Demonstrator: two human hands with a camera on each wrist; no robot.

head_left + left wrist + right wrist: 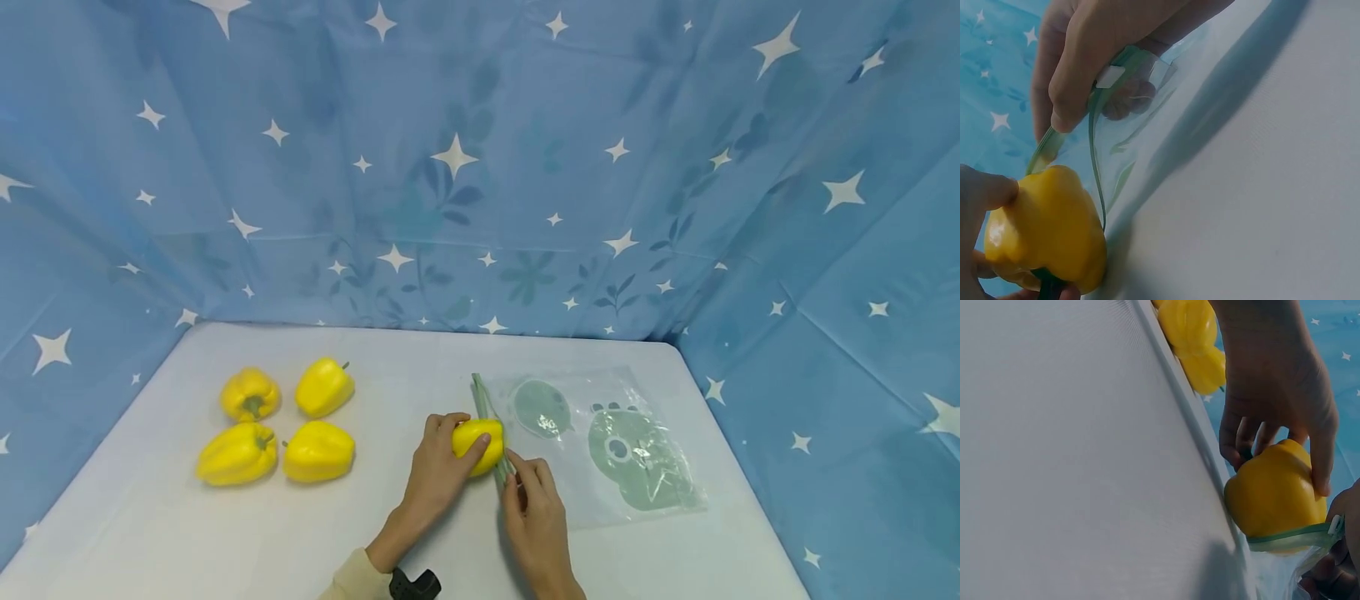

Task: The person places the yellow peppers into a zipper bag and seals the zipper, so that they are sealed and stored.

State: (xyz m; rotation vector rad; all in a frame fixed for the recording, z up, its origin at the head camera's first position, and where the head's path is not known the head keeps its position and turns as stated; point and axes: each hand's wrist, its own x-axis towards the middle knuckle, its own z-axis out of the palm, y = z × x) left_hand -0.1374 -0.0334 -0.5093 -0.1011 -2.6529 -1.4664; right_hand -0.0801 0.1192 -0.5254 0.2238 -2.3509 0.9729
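A yellow pepper (492,448) lies on its side near the middle of the white table (375,533), right at the mouth of a clear bag (577,454). Its long way runs mostly from left to right. The fat, bumpy end points right, at the bag, and the green stem (1052,287) points back to the left hand (441,472). That hand is curled round the pepper, with the thumb on one side and the fingers on the other, so the grip is closed on it.

The bag lies flat, with green pictures on it, and stretches away to the right. Its green zip edge (1094,150) is spread a bit and touches the pepper's fat end. The right hand (538,517) pinches the near end of that edge, thumb and fingers together on it, by a little white tab (1110,76).

Four more yellow peppers (318,452) sit in a bunch on the left. Behind the table hangs a blue cloth (510,200) with white stars
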